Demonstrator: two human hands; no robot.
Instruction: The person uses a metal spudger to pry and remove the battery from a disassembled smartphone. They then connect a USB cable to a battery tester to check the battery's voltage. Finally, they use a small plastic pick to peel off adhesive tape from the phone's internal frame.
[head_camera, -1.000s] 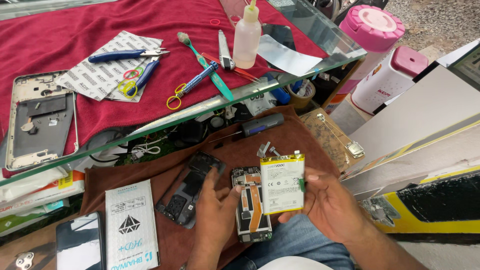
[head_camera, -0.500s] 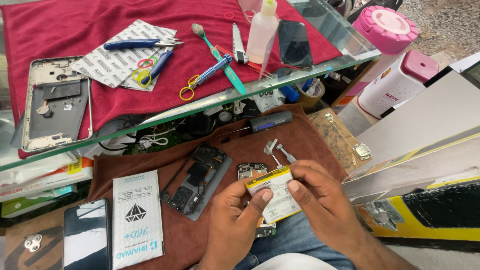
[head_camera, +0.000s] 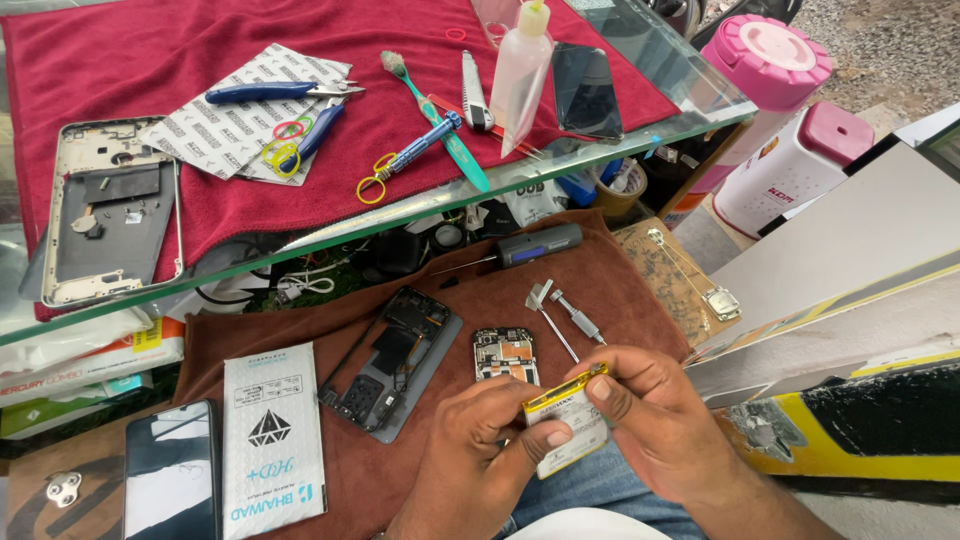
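Both my hands hold a small white phone battery (head_camera: 567, 428) with a yellow edge, low in the middle of the view. My left hand (head_camera: 478, 462) pinches its lower left side with the thumb on its face. My right hand (head_camera: 652, 428) grips its top right edge. Just above the battery a small phone circuit board (head_camera: 505, 354) lies on the brown cloth (head_camera: 620, 268). To its left lies an opened phone body (head_camera: 393, 363). Metal tweezers (head_camera: 556, 316) lie above my right hand.
A white battery packet (head_camera: 272, 440) and a dark phone (head_camera: 170, 470) lie at lower left. A screwdriver (head_camera: 530, 246) rests at the cloth's far edge. The glass shelf (head_camera: 700, 95) above carries a red cloth, pliers, scissors, brush, squeeze bottle and phone frame (head_camera: 110, 222). Pink-lidded flasks (head_camera: 790, 170) stand right.
The battery came down from upright in my right hand to a two-handed hold near my lap. The circuit board left my left hand and now lies on the cloth.
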